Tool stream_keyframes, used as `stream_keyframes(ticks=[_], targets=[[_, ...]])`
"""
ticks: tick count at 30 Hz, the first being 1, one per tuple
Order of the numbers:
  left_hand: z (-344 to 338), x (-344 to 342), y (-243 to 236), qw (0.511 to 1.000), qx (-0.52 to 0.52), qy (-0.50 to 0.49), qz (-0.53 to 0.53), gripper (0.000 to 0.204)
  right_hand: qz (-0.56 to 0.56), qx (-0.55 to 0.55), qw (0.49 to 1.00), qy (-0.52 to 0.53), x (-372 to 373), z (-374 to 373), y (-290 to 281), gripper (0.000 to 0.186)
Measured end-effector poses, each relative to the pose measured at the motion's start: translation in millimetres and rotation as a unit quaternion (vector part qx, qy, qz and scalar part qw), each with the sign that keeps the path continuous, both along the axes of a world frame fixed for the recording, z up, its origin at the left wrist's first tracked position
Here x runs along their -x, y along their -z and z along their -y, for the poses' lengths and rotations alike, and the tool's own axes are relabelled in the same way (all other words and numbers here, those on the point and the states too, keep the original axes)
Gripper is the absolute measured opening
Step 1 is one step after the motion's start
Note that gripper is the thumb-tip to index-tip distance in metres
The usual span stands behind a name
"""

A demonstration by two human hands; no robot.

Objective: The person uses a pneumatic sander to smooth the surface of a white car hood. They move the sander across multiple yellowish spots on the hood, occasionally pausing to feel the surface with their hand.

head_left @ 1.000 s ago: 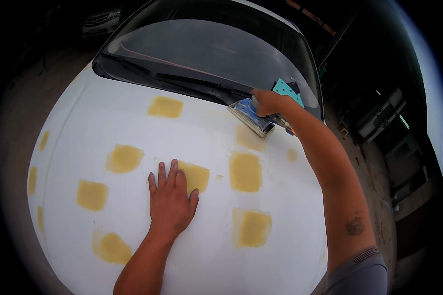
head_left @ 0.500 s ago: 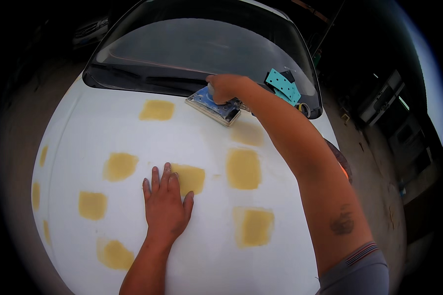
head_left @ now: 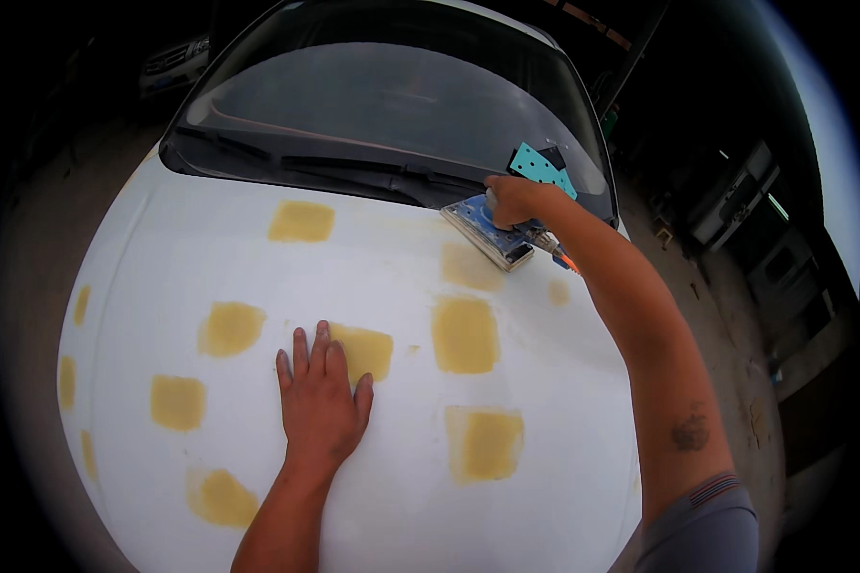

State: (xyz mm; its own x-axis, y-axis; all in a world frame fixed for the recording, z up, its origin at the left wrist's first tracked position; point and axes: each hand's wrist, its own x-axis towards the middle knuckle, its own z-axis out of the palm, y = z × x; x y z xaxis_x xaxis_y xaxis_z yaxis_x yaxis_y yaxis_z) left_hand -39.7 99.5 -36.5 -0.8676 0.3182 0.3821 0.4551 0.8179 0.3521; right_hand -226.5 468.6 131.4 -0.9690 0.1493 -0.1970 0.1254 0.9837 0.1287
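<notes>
Sander (head_left: 487, 235) gripped under right hand (head_left: 519, 201); left hand (head_left: 323, 409) well apart

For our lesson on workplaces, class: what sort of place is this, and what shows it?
Probably a car body workshop: yellowish patches dot the white hood, the right hand holds what looks like a blue sander, and a second car stands in the dim background.

My right fingers (head_left: 503, 191) grip a blue sander (head_left: 475, 218); my left fingers (head_left: 321, 344) lie spread on the white hood (head_left: 382, 277).
</notes>
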Motion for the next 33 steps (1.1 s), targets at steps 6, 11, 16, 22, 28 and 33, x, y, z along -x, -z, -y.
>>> stream_keyframes(ticks=[6, 11, 16, 22, 28, 33], targets=[[-6.8, 1.3, -1.7, 1.0, 0.002, -0.002, -0.001, 0.053, 0.003, -0.02, 1.0, -0.019, 18.9, 24.6, 0.1, 0.085], [-6.9, 2.9, -5.0, 1.0, 0.003, -0.005, 0.016, 0.053, 0.002, -0.016, 0.999, -0.052, 31.9, 73.7, 1.1, 0.084], [-7.6, 4.5, -0.8, 1.0, -0.002, 0.003, 0.014, 0.053, -0.003, 0.005, 0.998, -0.057, 38.7, 95.3, 0.1, 0.086], [1.0, 2.5, -0.8, 1.0, -0.007, 0.018, 0.015, 0.051, -0.009, -0.006, 0.999, -0.05, 36.9, 33.5, 5.9, 0.091], [0.2, 3.6, -0.8, 1.0, -0.007, 0.013, 0.016, 0.051, -0.014, -0.004, 1.0, 0.011, 7.7, -43.7, 7.1, 0.096], [0.5, 2.3, -1.3, 1.0, -0.015, 0.008, 0.013, 0.051, -0.016, -0.017, 0.999, 0.047, -4.7, -75.7, 6.1, 0.097]])
